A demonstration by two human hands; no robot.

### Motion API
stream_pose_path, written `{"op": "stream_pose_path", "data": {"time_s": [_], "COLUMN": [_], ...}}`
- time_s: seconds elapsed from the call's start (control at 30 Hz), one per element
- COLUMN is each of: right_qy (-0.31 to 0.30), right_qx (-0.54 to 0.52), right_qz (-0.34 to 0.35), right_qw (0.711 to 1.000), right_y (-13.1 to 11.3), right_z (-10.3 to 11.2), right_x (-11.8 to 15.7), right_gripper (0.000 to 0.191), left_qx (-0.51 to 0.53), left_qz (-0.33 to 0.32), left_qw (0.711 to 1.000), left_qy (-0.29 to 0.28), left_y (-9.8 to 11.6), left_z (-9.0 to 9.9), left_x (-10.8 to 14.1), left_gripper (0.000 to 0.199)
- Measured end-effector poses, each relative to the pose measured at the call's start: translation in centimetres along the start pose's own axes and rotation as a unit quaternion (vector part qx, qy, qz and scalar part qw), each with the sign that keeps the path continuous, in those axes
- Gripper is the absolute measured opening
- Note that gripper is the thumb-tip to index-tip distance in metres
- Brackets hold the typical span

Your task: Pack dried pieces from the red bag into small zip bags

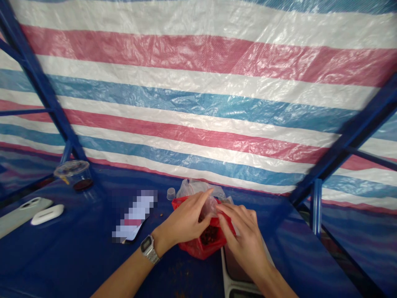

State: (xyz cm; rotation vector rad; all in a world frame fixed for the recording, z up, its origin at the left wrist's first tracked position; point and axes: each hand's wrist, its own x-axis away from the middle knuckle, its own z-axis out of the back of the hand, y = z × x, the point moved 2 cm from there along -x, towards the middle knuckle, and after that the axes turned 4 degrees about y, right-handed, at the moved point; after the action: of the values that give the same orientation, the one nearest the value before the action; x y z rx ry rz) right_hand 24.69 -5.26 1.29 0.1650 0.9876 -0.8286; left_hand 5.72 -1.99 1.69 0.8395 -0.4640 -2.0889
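Note:
A red plastic bag (201, 248) stands on the blue table with its mouth spread, and small dark brown pieces (210, 236) show inside. Over that mouth a thin clear plastic bag (211, 205) is held up between my two hands. My left hand (189, 217), above the red bag's left side, has long straight fingers, with the clear plastic between thumb and forefinger. My right hand (243, 231) pinches the clear plastic at the other side, near the red rim. The exact contact of the fingertips is partly hidden.
A flat scale (228, 281) lies under my right hand. Further left are a blurred-out phone (135, 219), a white earbud case (47, 215), another phone (27, 213) and a clear tub (74, 171). A small clear cup (170, 193) and crumpled clear plastic (198, 187) sit behind. Blue posts (338, 153) flank the striped sheet.

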Motion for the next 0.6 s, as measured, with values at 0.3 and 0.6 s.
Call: {"op": "stream_pose_path", "data": {"time_s": [0.3, 0.6], "right_qy": [0.072, 0.043], "right_qx": [-0.007, 0.017], "right_qz": [-0.025, -0.046], "right_qw": [0.997, 0.998], "right_y": [0.4, 0.6], "right_z": [0.5, 0.3], "right_x": [0.1, 0.2], "right_gripper": [0.019, 0.025], "left_qx": [-0.018, 0.033], "left_qz": [-0.015, 0.025], "left_qw": [1.000, 0.999], "left_qy": [-0.012, -0.008], "left_y": [0.0, 0.0], "left_z": [-0.1, 1.0], "left_x": [0.0, -0.3], "left_gripper": [0.075, 0.067]}}
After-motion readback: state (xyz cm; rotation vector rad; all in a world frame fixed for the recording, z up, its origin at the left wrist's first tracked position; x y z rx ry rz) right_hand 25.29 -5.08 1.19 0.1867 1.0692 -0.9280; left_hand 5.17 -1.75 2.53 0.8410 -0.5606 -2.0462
